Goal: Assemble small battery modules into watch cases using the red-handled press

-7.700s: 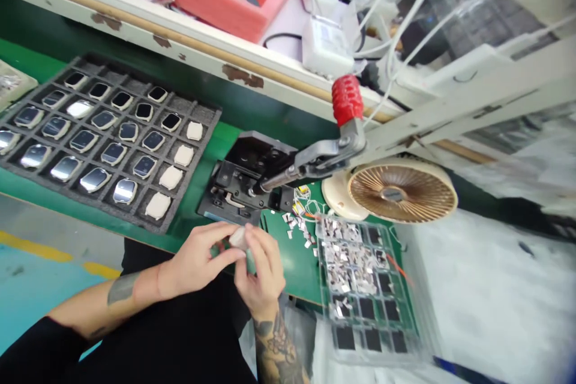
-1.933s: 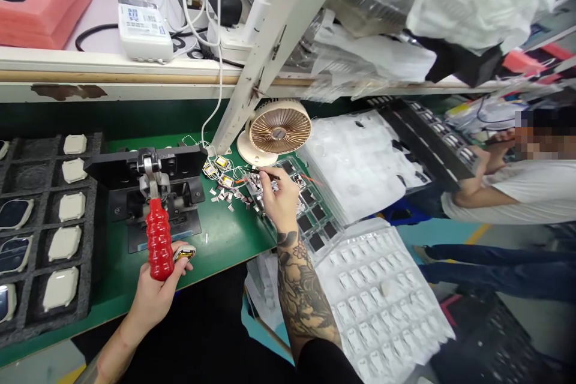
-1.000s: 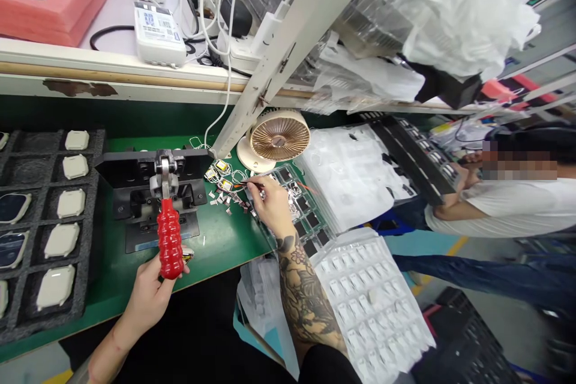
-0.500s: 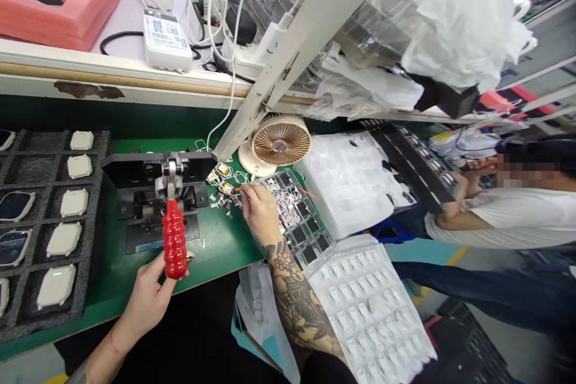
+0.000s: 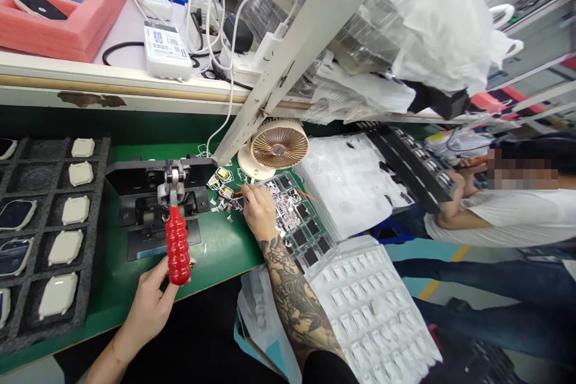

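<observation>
Handling note: hold your left hand [image 5: 150, 303] level and clear of the red handle [image 5: 179, 246]; pick lightly with your right hand [image 5: 260, 211], leaving the scattered tags [image 5: 220, 206] undisturbed. Item, small piece [image 5: 193, 263]: pinched in your left fingers, its bulk masked by the handle. Item, wired pieces [image 5: 224, 173]: on the tabletop [image 5: 230, 245], just beside your right fingers, which curl inward; whether they grip anything cannot be told.

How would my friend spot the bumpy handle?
Find the green table, then the black metal clamp between the grey tray and the fan. Its handle shows beside the left hand: bright red and ridged, unlike the clamp's black and silver metal.
</observation>
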A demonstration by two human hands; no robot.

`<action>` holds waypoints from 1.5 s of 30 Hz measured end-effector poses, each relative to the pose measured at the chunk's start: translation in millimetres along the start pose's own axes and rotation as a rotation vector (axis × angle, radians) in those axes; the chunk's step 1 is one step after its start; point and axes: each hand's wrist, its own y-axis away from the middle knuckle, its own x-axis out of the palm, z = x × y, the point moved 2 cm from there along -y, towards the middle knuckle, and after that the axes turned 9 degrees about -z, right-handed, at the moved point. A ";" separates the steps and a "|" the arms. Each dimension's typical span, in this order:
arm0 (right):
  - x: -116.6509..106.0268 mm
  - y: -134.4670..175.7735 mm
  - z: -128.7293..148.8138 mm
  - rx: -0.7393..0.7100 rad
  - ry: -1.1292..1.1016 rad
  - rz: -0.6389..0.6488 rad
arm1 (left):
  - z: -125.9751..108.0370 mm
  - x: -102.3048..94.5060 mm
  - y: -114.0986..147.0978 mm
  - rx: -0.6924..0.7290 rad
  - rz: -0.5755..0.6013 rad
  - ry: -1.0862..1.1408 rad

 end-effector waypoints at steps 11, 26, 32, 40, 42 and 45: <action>22.6 -93.3 -8.8 0.250 -0.196 -0.199 | -20.1 1.5 -8.8 0.056 -0.058 -0.027; -65.1 38.4 73.0 0.250 -0.362 -0.442 | -16.7 -0.6 -5.7 0.013 -0.092 -0.016; -50.0 95.1 126.0 0.246 -0.296 -0.013 | -8.0 -2.5 -3.0 -0.012 -0.088 -0.129; -64.5 32.1 41.0 0.420 -0.196 -0.094 | -19.0 -1.2 -2.8 0.113 -0.080 -0.282; -60.2 8.9 8.9 0.461 -0.071 -0.001 | -18.3 -3.0 -2.1 0.132 -0.082 -0.289; -44.2 -11.6 -17.1 0.471 0.046 0.188 | -14.5 -6.7 -1.4 0.130 -0.088 -0.267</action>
